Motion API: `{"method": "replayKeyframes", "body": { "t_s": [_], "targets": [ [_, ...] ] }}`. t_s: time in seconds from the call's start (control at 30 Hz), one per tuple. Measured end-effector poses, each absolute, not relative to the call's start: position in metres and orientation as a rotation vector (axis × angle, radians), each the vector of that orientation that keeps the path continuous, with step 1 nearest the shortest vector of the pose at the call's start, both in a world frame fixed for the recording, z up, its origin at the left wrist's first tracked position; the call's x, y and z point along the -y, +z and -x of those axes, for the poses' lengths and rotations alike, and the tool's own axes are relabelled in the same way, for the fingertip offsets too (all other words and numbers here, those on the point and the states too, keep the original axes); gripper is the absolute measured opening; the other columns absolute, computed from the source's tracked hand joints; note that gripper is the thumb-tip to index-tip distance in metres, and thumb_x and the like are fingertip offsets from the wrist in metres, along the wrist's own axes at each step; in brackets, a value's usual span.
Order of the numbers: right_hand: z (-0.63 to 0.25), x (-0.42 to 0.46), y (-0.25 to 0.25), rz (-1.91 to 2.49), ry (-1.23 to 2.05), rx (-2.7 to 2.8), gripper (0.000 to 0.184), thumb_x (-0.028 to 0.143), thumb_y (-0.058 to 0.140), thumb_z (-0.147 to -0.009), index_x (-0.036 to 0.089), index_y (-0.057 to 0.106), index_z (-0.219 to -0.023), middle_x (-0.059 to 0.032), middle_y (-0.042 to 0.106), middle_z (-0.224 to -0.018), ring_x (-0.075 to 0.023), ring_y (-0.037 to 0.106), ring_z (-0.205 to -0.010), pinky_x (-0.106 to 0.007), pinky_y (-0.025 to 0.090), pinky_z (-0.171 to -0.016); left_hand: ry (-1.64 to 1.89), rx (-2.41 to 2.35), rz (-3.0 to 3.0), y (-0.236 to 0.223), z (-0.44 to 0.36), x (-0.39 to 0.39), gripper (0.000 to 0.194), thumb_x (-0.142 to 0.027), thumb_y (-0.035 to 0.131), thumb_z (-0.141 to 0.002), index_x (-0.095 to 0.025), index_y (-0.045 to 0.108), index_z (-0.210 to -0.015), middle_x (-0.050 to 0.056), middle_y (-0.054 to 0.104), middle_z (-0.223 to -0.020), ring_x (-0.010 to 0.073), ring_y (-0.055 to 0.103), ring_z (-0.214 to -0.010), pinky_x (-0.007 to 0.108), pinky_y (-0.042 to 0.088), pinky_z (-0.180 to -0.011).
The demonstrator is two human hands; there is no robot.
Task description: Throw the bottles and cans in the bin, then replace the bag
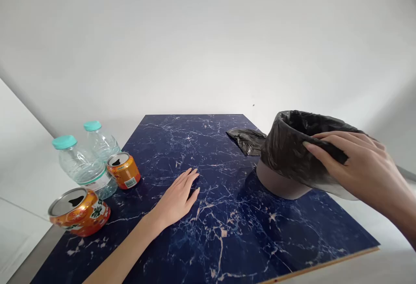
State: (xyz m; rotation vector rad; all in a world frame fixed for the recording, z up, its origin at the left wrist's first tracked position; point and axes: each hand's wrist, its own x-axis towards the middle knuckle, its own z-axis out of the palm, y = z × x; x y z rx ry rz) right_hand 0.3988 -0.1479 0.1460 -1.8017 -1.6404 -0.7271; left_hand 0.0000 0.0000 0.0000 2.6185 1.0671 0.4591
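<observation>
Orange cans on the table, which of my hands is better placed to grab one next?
Probably your left hand: it rests palm-down, nearer both cans. Your right hand grips the black liner, farther away.

Black bag (281,149), greyish-brown bin (280,185) — white-veined navy tabletop (234,236) — orange cans (125,173)
</observation>
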Motion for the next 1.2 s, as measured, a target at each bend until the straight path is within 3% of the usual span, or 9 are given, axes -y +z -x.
{"method": "replayKeyframes", "body": {
  "t_s": [0.17, 0.33, 0.47, 0.63, 0.8, 0.9, 1.03, 1.2],
  "targets": [
    [-0.380, 0.138, 0.158, 1.612, -0.564, 1.829, 0.032, 0.054, 0.057, -0.107, 0.028, 0.075, -0.104, -0.0089, 0.078, -0.123, -0.0344, 0.071, -0.118, -0.055, 0.051, -0.100, 0.489, -1.066, -2.614, -0.001, 0.002, 0.000, 0.057, -0.051, 0.043, -0.114, -0.024, 0.045, -0.164, 0.012, 0.043, -0.174, 0.0339, 0.036, -0.163, 0.059, 0.039, -0.131],
    [-0.333, 0.121, 0.172, 1.384, -0.303, 2.009, 0.026, 0.046, 0.060, -0.108, 0.026, 0.074, -0.098, -0.0076, 0.077, -0.123, -0.0284, 0.070, -0.119, -0.051, 0.051, -0.106, 0.572, -1.072, -2.612, 0.002, 0.000, 0.002, 0.052, -0.049, 0.046, -0.113, -0.025, 0.050, -0.158, 0.011, 0.050, -0.169, 0.0348, 0.043, -0.159, 0.058, 0.044, -0.127],
    [-0.295, 0.103, 0.181, 1.226, -0.171, 2.127, 0.020, 0.038, 0.060, -0.110, 0.024, 0.071, -0.099, -0.0083, 0.076, -0.126, -0.0273, 0.067, -0.123, -0.052, 0.049, -0.107, 0.851, -1.146, -2.469, 0.004, 0.000, -0.001, 0.039, -0.040, 0.054, -0.106, -0.025, 0.059, -0.142, 0.013, 0.069, -0.146, 0.0370, 0.064, -0.140, 0.059, 0.052, -0.119],
    [-0.272, 0.091, 0.184, 1.124, -0.109, 2.199, 0.020, 0.037, 0.058, -0.110, 0.024, 0.070, -0.101, -0.0083, 0.075, -0.128, -0.0270, 0.066, -0.125, -0.054, 0.049, -0.111, 0.972, -1.280, -2.293, 0.003, 0.004, -0.009, 0.027, -0.033, 0.043, -0.108, -0.023, 0.056, -0.130, 0.016, 0.074, -0.127, 0.0346, 0.073, -0.122, 0.056, 0.060, -0.105],
    [-0.267, 0.095, 0.197, 1.140, -0.118, 2.292, 0.036, 0.054, 0.060, -0.107, 0.029, 0.067, -0.132, -0.0080, 0.069, -0.144, -0.0305, 0.062, -0.139, -0.061, 0.044, -0.124, 1.006, -1.295, -2.177, 0.005, 0.008, -0.011, 0.026, -0.035, 0.044, -0.109, -0.023, 0.057, -0.129, 0.015, 0.075, -0.126, 0.0332, 0.075, -0.118, 0.051, 0.063, -0.099],
    [-0.262, 0.101, 0.212, 1.134, -0.171, 2.251, 0.046, 0.057, 0.058, -0.107, 0.031, 0.060, -0.145, -0.0066, 0.067, -0.148, -0.0304, 0.064, -0.139, -0.053, 0.056, -0.116, 1.008, -1.287, -2.147, 0.008, 0.007, -0.010, 0.028, -0.035, 0.045, -0.108, -0.024, 0.058, -0.129, 0.015, 0.075, -0.129, 0.0328, 0.075, -0.119, 0.051, 0.063, -0.100],
    [-0.252, 0.111, 0.231, 1.049, -0.229, 2.246, 0.039, 0.054, 0.054, -0.110, 0.030, 0.066, -0.139, -0.0062, 0.073, -0.139, -0.0308, 0.072, -0.128, -0.045, 0.068, -0.099, 1.005, -1.285, -2.153, 0.005, 0.006, -0.002, 0.033, -0.032, 0.047, -0.106, -0.024, 0.058, -0.136, 0.014, 0.074, -0.134, 0.0326, 0.072, -0.126, 0.054, 0.060, -0.109],
    [-0.248, 0.121, 0.235, 0.864, -0.222, 2.314, 0.032, 0.046, 0.057, -0.109, 0.029, 0.072, -0.132, -0.0058, 0.080, -0.126, -0.0316, 0.071, -0.133, -0.048, 0.065, -0.108, 0.978, -1.331, -2.243, 0.004, 0.022, 0.030, 0.033, -0.036, 0.052, -0.107, -0.031, 0.057, -0.139, 0.010, 0.071, -0.137, 0.0343, 0.068, -0.132, 0.055, 0.057, -0.115]
  ]
}}
